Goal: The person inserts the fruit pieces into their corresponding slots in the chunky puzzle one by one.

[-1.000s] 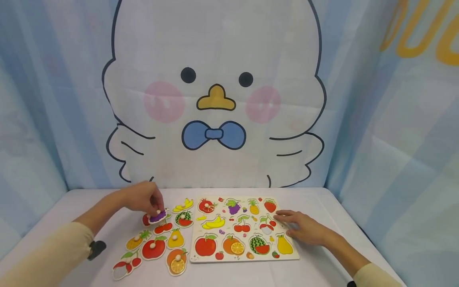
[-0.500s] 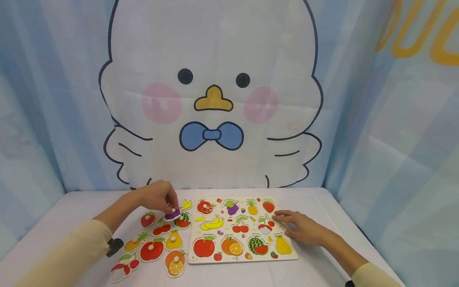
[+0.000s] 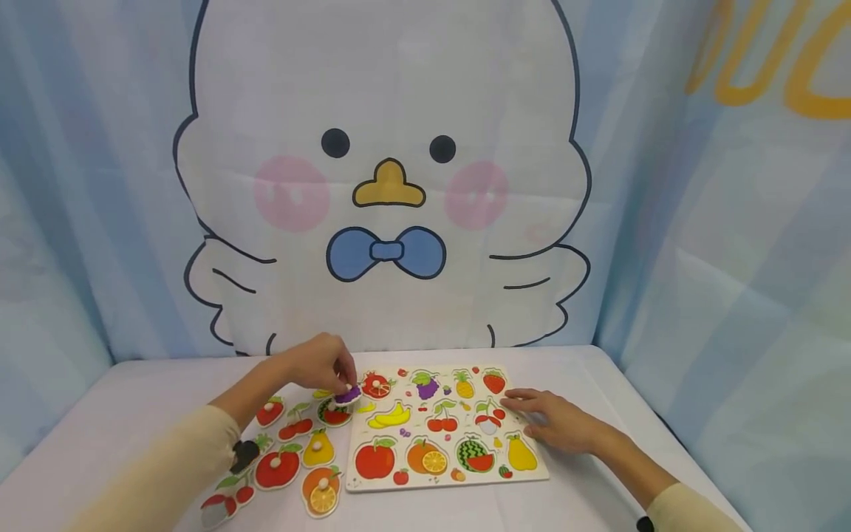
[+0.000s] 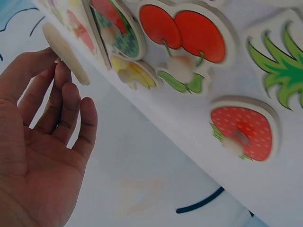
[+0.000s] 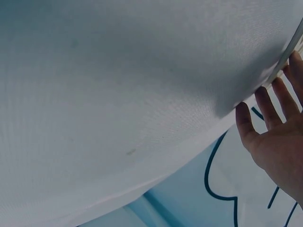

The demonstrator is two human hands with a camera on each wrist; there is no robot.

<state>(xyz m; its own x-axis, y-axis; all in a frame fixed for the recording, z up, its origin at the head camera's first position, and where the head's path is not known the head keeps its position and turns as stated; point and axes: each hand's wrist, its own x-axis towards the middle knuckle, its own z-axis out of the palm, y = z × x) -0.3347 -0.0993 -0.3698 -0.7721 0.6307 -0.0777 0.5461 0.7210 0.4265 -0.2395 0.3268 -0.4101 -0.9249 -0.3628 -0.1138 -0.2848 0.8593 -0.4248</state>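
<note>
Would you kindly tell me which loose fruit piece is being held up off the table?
The purple grape piece: the left hand pinches it in the air, while the other loose pieces lie on the table.

A dark wrist device (image 3: 245, 454) hides most of the pineapple piece (image 3: 264, 442), the left hand (image 3: 324, 363) most of the banana piece (image 3: 320, 394); the head view crops the yellow lettering (image 3: 735, 94)

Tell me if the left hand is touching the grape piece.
Touching: the left wrist view shows the left hand pinching the grape piece, no gap visible.
</note>
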